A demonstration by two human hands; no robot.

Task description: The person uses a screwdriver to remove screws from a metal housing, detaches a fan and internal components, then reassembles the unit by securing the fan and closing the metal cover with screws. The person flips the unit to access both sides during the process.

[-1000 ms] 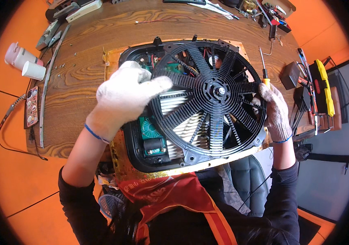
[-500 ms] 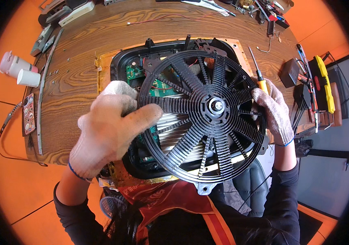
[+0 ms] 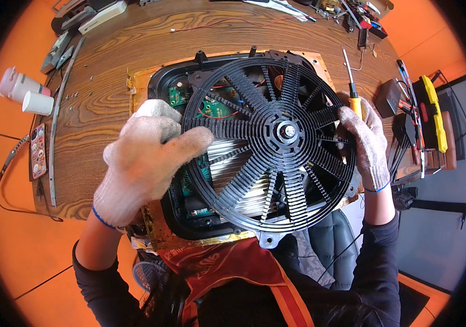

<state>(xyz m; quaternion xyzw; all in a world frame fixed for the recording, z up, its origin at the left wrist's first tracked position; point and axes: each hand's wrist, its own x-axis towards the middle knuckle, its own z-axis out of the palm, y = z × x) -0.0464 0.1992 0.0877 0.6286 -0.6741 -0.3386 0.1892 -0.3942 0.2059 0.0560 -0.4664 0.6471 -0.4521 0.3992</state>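
The round black ribbed-plastic fan frame (image 3: 286, 130) shifted slightly toward 12 o'clock, apparently raised over the black open housing (image 3: 174, 219). The left grip (image 3: 146, 152) clasped its 9-o'clock rim; the right grip (image 3: 369, 141) held a yellow-handled metal screwdriver (image 3: 355, 107) at 3 o'clock

An open housing (image 3: 156, 90) lies at the near side of the table (image 3: 107, 76), its circuit board (image 3: 219, 110) on the far side of its heat sink (image 3: 227, 170). Over it is the fan guard (image 3: 287, 131), between the left hand (image 3: 143, 150) and the right hand (image 3: 368, 144), which holds a screwdriver (image 3: 355, 104). At the left, a phone (image 3: 38, 151) lies nearer than a cup (image 3: 38, 102); a wire (image 3: 216, 24) lies beyond the housing.
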